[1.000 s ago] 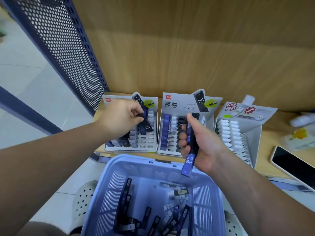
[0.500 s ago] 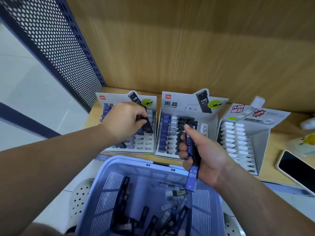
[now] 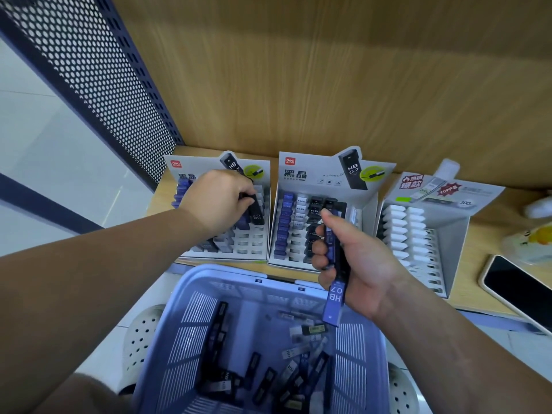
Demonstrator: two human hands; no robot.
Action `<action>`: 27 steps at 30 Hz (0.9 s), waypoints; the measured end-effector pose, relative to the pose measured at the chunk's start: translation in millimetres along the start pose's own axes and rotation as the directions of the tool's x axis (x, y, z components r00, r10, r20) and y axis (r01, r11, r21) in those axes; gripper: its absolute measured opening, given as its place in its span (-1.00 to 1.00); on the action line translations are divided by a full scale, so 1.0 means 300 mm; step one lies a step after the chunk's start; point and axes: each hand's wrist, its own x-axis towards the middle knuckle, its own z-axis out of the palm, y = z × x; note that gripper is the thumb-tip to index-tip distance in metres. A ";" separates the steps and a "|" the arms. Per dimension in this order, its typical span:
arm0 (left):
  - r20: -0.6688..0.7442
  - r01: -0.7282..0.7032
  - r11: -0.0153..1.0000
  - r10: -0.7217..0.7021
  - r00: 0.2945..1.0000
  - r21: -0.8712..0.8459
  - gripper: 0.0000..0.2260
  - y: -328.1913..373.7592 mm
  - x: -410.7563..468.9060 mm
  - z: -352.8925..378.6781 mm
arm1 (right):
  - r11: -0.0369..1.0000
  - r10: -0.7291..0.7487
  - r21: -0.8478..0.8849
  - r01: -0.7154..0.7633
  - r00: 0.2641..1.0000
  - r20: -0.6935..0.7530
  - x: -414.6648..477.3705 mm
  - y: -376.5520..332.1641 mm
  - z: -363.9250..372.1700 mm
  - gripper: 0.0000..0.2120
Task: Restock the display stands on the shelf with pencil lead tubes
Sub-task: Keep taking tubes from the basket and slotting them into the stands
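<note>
Three cardboard display stands sit on the wooden shelf: the left stand (image 3: pixel 260 186), the middle stand (image 3: pixel 304 174) and the right stand (image 3: pixel 448 231) with white tubes. My left hand (image 3: pixel 219 201) pinches a black lead tube (image 3: pixel 257 209) marked 0.7 over the left stand's slots. My right hand (image 3: pixel 355 264) grips a small bundle of lead tubes (image 3: pixel 336 291), a blue HB 0.7 one outermost, in front of the middle stand. Below, a blue basket (image 3: pixel 358 354) holds several loose black, blue and white tubes.
A dark perforated metal panel (image 3: pixel 98 73) closes the shelf's left side. A wooden back wall (image 3: pixel 328 85) rises behind the stands. A phone (image 3: pixel 519 288) lies at the right on the shelf, with a wrapped packet (image 3: pixel 534 240) beyond it. White perforated stools show beneath the basket.
My left hand has stayed over the left stand with the black tube, which now sits lower among the slots. My right hand keeps its bundle, barely shifted.
</note>
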 end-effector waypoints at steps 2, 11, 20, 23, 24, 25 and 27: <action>0.009 -0.035 0.999 0.035 0.999 0.025 -0.94 -0.003 0.002 0.001 | 1.000 -0.004 0.001 0.004 1.000 -0.006 -0.001 0.001 -0.002 -0.73; 0.039 -0.039 0.999 0.039 0.998 -0.001 -0.91 0.000 0.019 0.003 | 1.000 -0.019 -0.007 0.019 1.000 -0.020 -0.009 0.003 -0.006 -0.74; 0.038 -0.051 0.999 0.052 0.998 -0.016 -0.92 0.004 0.015 -0.004 | 1.000 -0.025 -0.010 0.025 0.999 -0.022 -0.003 0.001 -0.001 -0.73; 0.037 -0.044 0.999 0.045 0.998 -0.018 -0.92 0.004 0.014 -0.006 | 1.000 -0.028 -0.011 0.028 0.999 -0.022 0.000 0.001 -0.002 -0.74; 0.036 -0.044 0.999 0.045 0.998 -0.019 -0.93 0.005 0.013 -0.006 | 1.000 -0.028 -0.011 0.028 0.999 -0.022 0.000 0.001 -0.002 -0.74; 0.034 -0.043 0.999 0.044 0.998 -0.023 -0.93 0.004 0.013 -0.006 | 1.000 -0.028 -0.013 0.028 0.999 -0.022 0.001 0.000 -0.003 -0.74; 0.023 -0.037 0.999 0.038 0.999 -0.031 -0.93 0.004 0.010 -0.007 | 0.999 -0.028 -0.017 0.028 0.999 -0.022 0.001 -0.001 -0.004 -0.73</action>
